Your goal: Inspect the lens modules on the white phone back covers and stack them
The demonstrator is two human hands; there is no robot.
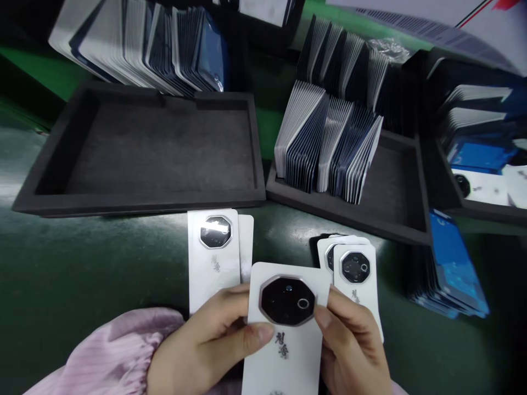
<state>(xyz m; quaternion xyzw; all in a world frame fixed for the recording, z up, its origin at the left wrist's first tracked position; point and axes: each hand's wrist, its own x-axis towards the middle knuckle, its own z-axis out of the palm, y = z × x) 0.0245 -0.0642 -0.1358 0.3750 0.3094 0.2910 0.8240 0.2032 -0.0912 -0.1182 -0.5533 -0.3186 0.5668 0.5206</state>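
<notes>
A white card (300, 351) with a black octagonal camera print and dark characters is held upright between both hands. My left hand (214, 334) pinches its left edge, thumb on the front face. My right hand (354, 340) grips the right edge, thumb near the octagon's corner. Behind my left hand lies a stack of similar white cards (209, 252) on the dark green table. Beside my right hand rests another small pile of white cards (366, 296), slightly fanned.
A black tray (164, 145) stands at the back left, with leaning white and blue cards (135, 49) behind it. Another tray (401, 184) holds rows of upright cards (304, 131). At the right are a blue-topped stack (457, 258) and a further tray (489, 207) with cards.
</notes>
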